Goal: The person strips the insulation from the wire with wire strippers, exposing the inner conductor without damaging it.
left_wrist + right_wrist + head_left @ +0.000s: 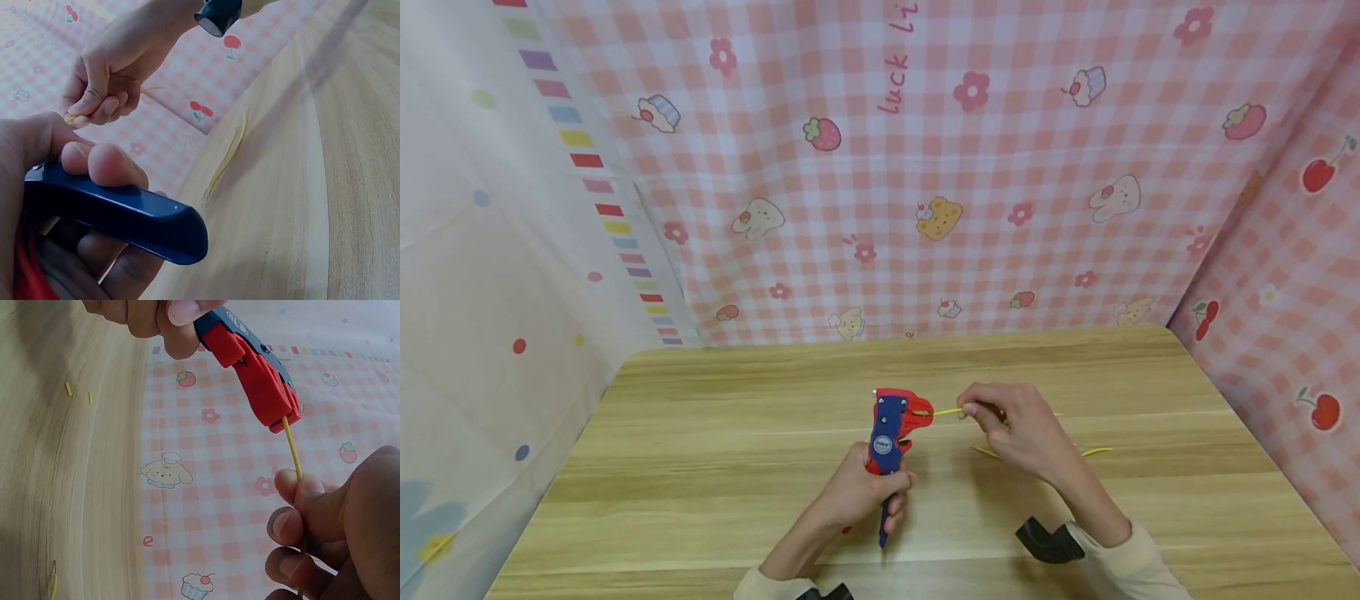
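My left hand [867, 493] grips the handles of a red and blue wire stripper [887, 429], held upright with its red nose facing right. In the left wrist view the fingers wrap round a dark blue handle [125, 209]. My right hand [1018, 425] pinches a yellow wire [292, 447] between thumb and fingertips. The wire's near end sits in the red jaws of the stripper, as the right wrist view shows. A short straight length of wire spans the gap between the jaws and the right fingertips; the rest runs back through the right hand.
More yellow wire [1097, 451] lies on the wooden table [700, 467] beneath my right hand. Two short yellow bits [69, 389] rest on the tabletop in the right wrist view. A pink checked cloth [1000, 167] hangs behind the table, with other cloths at both sides.
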A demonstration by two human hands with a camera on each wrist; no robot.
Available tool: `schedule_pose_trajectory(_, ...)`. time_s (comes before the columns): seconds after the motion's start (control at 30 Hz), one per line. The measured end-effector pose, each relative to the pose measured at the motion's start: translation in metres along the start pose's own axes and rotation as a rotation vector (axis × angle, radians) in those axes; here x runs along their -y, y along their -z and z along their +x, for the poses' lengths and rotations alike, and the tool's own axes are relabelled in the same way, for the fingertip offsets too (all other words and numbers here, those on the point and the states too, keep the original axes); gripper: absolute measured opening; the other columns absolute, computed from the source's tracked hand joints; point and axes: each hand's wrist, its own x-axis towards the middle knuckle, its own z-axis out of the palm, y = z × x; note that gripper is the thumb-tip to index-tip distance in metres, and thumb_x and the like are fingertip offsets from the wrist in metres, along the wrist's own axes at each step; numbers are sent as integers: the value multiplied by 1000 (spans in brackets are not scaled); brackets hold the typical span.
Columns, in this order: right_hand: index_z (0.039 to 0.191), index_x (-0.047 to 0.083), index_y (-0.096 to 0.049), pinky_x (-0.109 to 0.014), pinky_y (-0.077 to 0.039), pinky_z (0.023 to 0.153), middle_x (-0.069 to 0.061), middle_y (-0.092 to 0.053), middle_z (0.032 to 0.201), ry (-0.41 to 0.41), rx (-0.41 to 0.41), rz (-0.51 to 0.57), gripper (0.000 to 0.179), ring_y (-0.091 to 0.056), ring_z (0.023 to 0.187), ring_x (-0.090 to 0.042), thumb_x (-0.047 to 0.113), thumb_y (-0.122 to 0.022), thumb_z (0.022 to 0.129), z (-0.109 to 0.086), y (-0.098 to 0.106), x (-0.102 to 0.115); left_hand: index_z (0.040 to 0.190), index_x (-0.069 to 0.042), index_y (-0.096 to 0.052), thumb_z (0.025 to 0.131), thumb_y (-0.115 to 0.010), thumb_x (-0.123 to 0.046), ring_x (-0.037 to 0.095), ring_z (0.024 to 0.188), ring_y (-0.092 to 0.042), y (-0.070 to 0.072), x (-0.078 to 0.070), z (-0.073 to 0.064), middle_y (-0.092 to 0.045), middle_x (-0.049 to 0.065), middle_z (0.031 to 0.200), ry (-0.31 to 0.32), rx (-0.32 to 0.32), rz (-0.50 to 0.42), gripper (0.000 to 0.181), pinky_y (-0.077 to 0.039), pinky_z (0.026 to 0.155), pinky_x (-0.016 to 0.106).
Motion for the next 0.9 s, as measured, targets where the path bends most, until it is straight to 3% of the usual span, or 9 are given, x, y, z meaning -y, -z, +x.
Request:
schedule_pose_trajectory(0.17,89,20,-74,-19,-36,51,13,-53,65,14,2,-15,20,-37,53,2,4,-66,98,0,1,0,78,-4,-56,96,-62,-5,11,44,-60,0,1,0,-59,-4,55,-43,37,-24,19,-54,51,26)
schedule_pose_trajectory(0.33,89,21,-73,-18,-36,51,14,-53,66,17,9,-24,19,-38,53,2,6,-66,98,0,2,1,78,-2,-56,96,-67,-11,12,48,-62,1,1,-1,-59,-4,57,-48,64,-52,23,-57,54,28)
schedule_pose_trajectory(0.9,85,25,-72,-18,-34,49,16,-53,63,8,40,-70,22,-35,50,4,8,-66,99,-1,2,1,77,-2,-57,96,-68,-13,11,47,-62,1,-1,-1,-59,-4,57,-59,58,-26,24,-56,53,27)
